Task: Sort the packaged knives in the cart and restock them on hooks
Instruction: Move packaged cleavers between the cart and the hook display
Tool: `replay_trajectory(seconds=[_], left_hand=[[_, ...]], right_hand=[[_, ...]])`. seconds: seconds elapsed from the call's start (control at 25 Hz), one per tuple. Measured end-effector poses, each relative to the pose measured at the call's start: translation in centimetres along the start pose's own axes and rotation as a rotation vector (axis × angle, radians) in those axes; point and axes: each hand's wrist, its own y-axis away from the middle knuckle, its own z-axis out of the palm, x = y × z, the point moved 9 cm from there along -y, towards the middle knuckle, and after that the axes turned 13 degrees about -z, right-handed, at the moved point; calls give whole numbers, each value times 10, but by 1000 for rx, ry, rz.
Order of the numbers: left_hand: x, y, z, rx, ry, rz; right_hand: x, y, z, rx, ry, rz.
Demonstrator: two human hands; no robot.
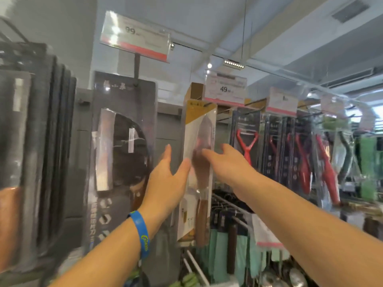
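Shop aisle w/ hook display; whole view motion-blurred. Nearest: both forearms enter from the bottom edge, elbows cut off. Blue wristband (142,233) on L wrist, print unreadable.

L hand (165,179) raised, fingers straight and together, thumb spread wide, thumb tip at the left edge of the knife pack (196,125); it holds nothing. R hand (226,160) reaches in from the right, fingers extended and loosely spread, tips over the pack front. Actual contact cannot be told through the blur. Neither hand grips.

Knife pack hangs upright on a hook (204,104) between the two hands, centre frame. It is a clear blister on white card w/ gold band at top, steel blade up, brown wood handle down; lettering illegible. Its left edge is partly behind the L thumb.

Just left, a dark cleaver pack (122,141) hangs on its own hook, glare on the blister. Further left, a stack of dark packs (41,141) is cut off by the frame edge, contents not made out. Lower right, teal-handled utensils (219,245) on a lower rack, blurred. Right, red peelers (247,141) in dark packs.

Above: price tag "99" (134,36) and price tag "49" (224,90), small print unreadable. Far: ceiling light (234,64).
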Motion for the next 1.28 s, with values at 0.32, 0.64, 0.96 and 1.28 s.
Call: replay_trajectory(seconds=[0.32,0.64,0.96,1.28], left_hand=[[0,-8,37,-163,54,56],[16,27,39,-212,103,194],[12,31,50,-246,124,158],[-10,-18,35,-204,178,7]], right_hand=[[5,-21,37,52,-419,89],[-4,3,9,263,-344,16],[-5,6,-4,234,-205,18],[-1,-20,18,199,-360,55]])
